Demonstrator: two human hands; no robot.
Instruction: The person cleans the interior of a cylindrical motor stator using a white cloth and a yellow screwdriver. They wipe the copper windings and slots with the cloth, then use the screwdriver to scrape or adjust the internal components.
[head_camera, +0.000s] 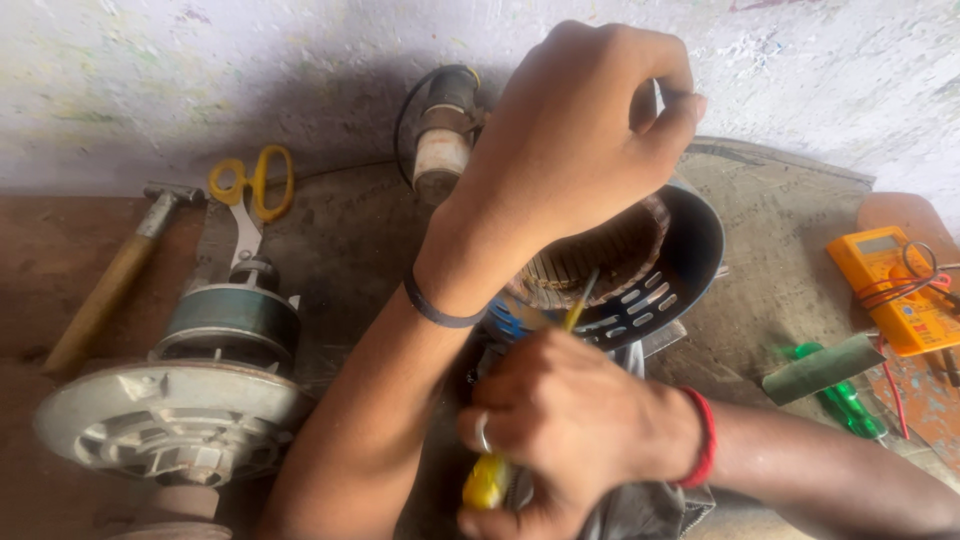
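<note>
From the head camera, the left hand (580, 130) hangs over the dark motor housing (690, 250), fingers curled together; whether it pinches anything, perhaps a thin wire, I cannot tell. The right hand (560, 420) is clamped around a yellow-handled screwdriver (487, 482), its shaft angled up into the housing's copper-wound core. On the bench to the left stand a rotor with end cover (180, 410), a hammer (110, 285) and yellow scissors (250, 190); an orange multimeter (890, 290) lies at right.
</note>
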